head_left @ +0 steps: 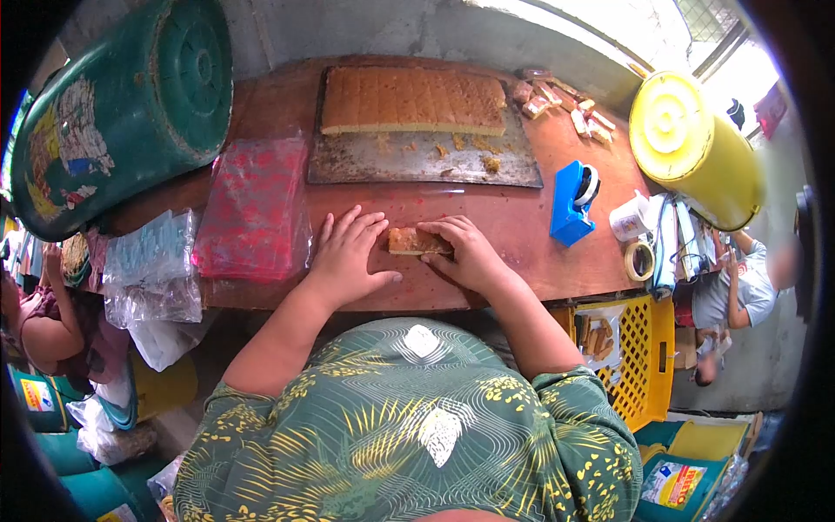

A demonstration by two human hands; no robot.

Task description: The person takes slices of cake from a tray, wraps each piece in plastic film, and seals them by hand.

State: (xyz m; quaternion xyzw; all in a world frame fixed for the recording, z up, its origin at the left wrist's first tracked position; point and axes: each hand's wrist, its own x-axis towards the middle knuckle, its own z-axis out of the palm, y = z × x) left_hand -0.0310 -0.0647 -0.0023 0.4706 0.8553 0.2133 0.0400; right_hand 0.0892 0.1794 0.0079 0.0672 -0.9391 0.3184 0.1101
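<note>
On the brown table in front of me lies a small piece of cake (pixel 407 242). My right hand (pixel 470 252) grips its right end between thumb and fingers. Just left of the piece, my left hand (pixel 348 257) rests on the table with fingers spread, holding nothing. Beyond both hands, a dark metal tray (pixel 374 161) bears a large cut slab of cake (pixel 409 100), with crumbs along its front. A stack of red-printed plastic wrappers (pixel 252 209) lies to the left of my left hand.
Wrapped pieces (pixel 565 104) lie at the back right. A blue tape dispenser (pixel 570 204), white mug (pixel 631 217) and tape roll (pixel 638 260) stand right. Green (pixel 122 113) and yellow (pixel 696 148) containers flank the table. A yellow crate (pixel 644 357) is below right. People are at both sides.
</note>
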